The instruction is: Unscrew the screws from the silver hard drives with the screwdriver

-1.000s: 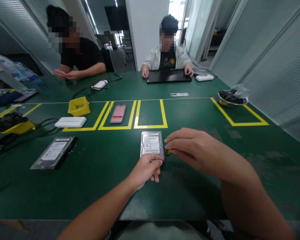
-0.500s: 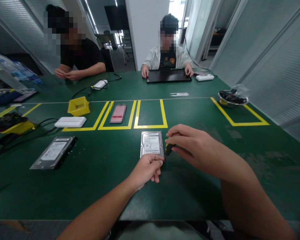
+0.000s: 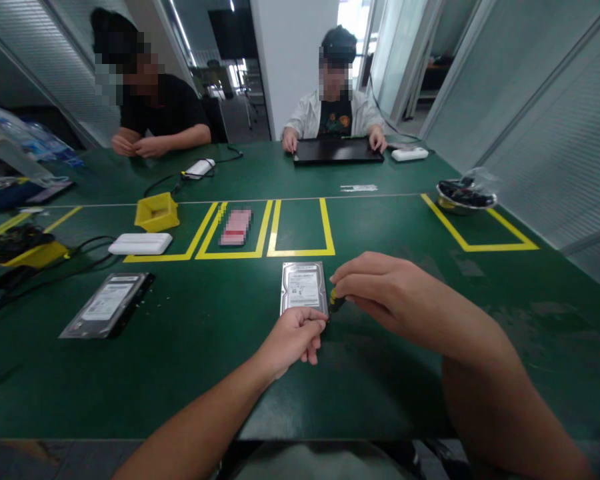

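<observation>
A silver hard drive [image 3: 303,283] with a white label lies flat on the green table in front of me. My left hand [image 3: 295,340] is closed at its near right corner, the fingers over its near edge and pinched by the screwdriver's tip. In my right hand [image 3: 380,287] is a small yellow-and-black screwdriver [image 3: 336,301], pointed down at that same corner. Most of its handle is hidden by the fingers. A second hard drive [image 3: 105,303] rests farther left, with small bits scattered beside it.
Yellow tape outlines boxes on the table [image 3: 205,387]. A yellow bin [image 3: 157,212], a white power strip [image 3: 140,244] and a pink blurred item [image 3: 236,227] stand left of centre. At right is a bowl of dark parts [image 3: 466,195]. Across the table, a person holds a black panel [image 3: 338,151].
My right hand has shifted slightly, its fingers turned a little around the screwdriver. The left hand and the hard drive stay in place.
</observation>
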Available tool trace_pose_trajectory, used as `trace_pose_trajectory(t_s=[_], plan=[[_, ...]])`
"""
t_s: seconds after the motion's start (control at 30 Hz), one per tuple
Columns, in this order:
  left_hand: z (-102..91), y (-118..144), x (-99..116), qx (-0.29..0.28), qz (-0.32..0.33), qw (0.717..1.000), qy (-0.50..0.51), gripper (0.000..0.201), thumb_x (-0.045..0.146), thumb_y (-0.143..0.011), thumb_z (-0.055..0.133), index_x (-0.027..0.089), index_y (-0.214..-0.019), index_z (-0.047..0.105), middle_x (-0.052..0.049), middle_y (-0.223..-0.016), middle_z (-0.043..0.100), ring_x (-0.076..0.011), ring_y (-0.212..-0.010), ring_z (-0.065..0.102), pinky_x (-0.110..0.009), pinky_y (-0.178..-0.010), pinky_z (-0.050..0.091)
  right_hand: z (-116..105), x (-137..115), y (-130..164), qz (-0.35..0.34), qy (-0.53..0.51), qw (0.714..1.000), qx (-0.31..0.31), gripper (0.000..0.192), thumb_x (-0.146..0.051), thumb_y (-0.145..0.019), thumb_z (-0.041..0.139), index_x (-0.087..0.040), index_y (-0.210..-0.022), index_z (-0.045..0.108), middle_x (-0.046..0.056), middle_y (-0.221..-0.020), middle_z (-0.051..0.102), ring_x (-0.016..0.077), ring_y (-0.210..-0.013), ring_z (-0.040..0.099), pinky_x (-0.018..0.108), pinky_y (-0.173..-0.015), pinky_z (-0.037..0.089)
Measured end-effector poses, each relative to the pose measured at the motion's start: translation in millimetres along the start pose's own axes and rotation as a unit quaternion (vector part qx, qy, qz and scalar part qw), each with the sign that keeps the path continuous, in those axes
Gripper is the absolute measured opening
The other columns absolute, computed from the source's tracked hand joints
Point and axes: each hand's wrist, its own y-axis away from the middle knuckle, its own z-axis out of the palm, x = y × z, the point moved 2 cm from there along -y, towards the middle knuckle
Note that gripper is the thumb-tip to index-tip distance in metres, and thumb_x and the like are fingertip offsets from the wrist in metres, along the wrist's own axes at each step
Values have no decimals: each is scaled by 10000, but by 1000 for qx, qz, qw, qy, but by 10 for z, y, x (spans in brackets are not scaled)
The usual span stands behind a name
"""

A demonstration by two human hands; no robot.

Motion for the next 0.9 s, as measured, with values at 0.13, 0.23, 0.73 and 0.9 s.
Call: trace_pose_trajectory(t_s=[0.13, 0.23, 0.73, 0.9], plan=[[4, 2, 0, 2, 3, 1000, -3, 313, 268, -825, 575, 87, -1078, 604, 45, -522, 561, -80, -335, 526, -140, -308, 292, 15, -8, -5, 26, 4, 1000, -13, 179, -142, -964, 498, -171, -999, 672, 55, -1030, 628, 135, -880, 592, 258, -776, 455], [10, 7, 8, 5, 4, 1000, -4, 309, 278, -828, 580, 88, -1070, 608, 45, -520, 558, -80, -334, 524, -143, -312, 293, 28, 4, 13, 32, -1, 999, -11, 185, -133, -954, 503, -171, -1029, 668, 54, -1063, 618, 129, -876, 597, 249, -770, 457], [0, -2, -19, 2, 2, 1000, -1, 339, 352, -837, 630, 97, -1058, 605, 46, -533, 559, -76, -341, 526, -143, -327, 288, -4, 15, 39, 53, 17, 998, -18, 202, -145, -962, 481, -174, -990, 679, 53, -1020, 620, 119, -812, 590, 245, -735, 458], [0, -1, -10, 1, 3, 1000, -4, 332, 348, -844, 621, 98, -1062, 609, 45, -537, 556, -78, -342, 522, -148, -326, 292, 12, 30, 61, 38, 10, 999, 5, 230, -119, -938, 496, -171, -1071, 676, 79, -1115, 622, 149, -917, 611, 265, -804, 473]])
